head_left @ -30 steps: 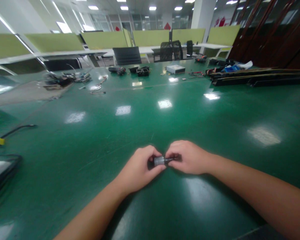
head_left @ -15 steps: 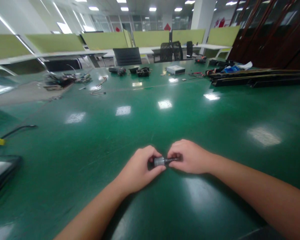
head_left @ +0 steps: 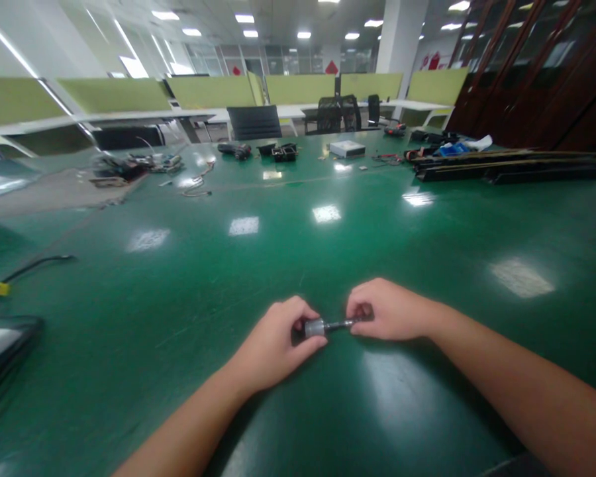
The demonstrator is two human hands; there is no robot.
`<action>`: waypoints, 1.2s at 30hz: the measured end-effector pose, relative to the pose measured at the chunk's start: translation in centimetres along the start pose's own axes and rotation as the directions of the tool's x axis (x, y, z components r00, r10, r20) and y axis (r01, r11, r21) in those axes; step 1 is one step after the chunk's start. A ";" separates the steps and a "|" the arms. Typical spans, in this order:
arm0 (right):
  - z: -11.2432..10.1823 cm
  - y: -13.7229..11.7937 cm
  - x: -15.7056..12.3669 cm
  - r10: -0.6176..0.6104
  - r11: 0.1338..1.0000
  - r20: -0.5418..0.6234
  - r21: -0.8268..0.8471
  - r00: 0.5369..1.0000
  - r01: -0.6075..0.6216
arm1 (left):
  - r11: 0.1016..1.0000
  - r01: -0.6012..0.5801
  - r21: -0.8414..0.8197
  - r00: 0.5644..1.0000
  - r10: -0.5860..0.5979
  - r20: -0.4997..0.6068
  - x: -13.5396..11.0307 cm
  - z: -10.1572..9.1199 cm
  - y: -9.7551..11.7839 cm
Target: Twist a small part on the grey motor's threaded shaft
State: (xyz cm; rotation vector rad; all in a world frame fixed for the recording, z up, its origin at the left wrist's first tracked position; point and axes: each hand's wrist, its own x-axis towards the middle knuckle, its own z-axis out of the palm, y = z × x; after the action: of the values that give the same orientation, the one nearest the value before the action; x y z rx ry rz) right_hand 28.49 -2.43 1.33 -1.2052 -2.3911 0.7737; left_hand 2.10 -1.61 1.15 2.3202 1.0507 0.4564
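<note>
My left hand (head_left: 275, 341) is closed around a small silver-grey cylinder (head_left: 314, 328), its thumb and fingers on opposite sides. The cylinder's left end is dark and mostly hidden in the palm. From its right end a thin dark rod (head_left: 336, 325) runs in line toward my right hand (head_left: 390, 308). My right hand pinches the far end of this rod, which has a shiny section near the fingertips. The rod's tip is partly covered by the fingers. Both hands are low over the green tabletop (head_left: 258, 265). The exact kind of tool or part cannot be made out.
A dark-edged device (head_left: 4, 351) and a black cable (head_left: 37, 260) with a yellow tag lie left. Farther back are circuit parts (head_left: 129, 169), a power tool (head_left: 234, 150), black frames (head_left: 278, 152), a pale box (head_left: 347, 148) and long black strips (head_left: 516, 165).
My right hand has moved right, away from the left, and more of the thin rod shows between them. My left hand stays nearly in place. The view has tilted up slightly.
</note>
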 end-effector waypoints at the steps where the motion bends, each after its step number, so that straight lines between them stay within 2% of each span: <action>1: -0.3 0.2 -0.1 0.018 1.000 0.020 0.015 1.000 -0.018 | 1.000 0.002 -0.001 1.000 -0.002 0.003 0.0 0.0 0.0; 7: -1.3 1.2 -0.3 0.085 0.993 0.081 0.074 0.993 -0.091 | 1.000 0.004 -0.003 1.000 -0.004 0.007 0.0 0.0 0.1; 14: -1.1 1.1 -0.2 0.064 0.992 0.087 0.102 0.994 -0.073 | 1.000 0.005 0.012 1.000 -0.005 -0.003 0.0 0.0 0.0; 19: 0.1 0.5 0.3 0.024 0.992 0.049 0.121 0.999 -0.030 | 1.000 -0.008 0.015 1.000 0.008 -0.016 0.1 -0.1 0.2; 23: 2.1 -0.6 1.3 -0.052 0.998 -0.056 0.028 0.997 0.054 | 0.999 -0.007 0.040 1.000 0.009 -0.028 0.0 0.1 0.2; 26: 3.0 -1.2 1.7 -0.124 0.992 -0.089 -0.019 0.988 0.122 | 0.999 -0.010 0.052 1.000 0.012 -0.028 0.0 0.2 0.1; 29: 3.1 -1.2 1.7 -0.150 0.989 -0.082 -0.017 0.985 0.149 | 0.998 -0.022 0.060 0.999 0.023 -0.023 -0.1 0.2 0.0; 36: 3.0 -1.2 1.6 -0.122 0.993 -0.078 -0.006 0.989 0.122 | 0.996 -0.058 0.071 0.998 0.059 -0.012 -0.1 0.1 0.1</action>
State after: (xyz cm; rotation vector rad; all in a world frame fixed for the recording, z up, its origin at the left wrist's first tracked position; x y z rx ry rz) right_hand 25.20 -2.64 -0.18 -1.0580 -2.3758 0.6748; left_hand 2.13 -1.75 1.15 2.4185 1.0231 0.4654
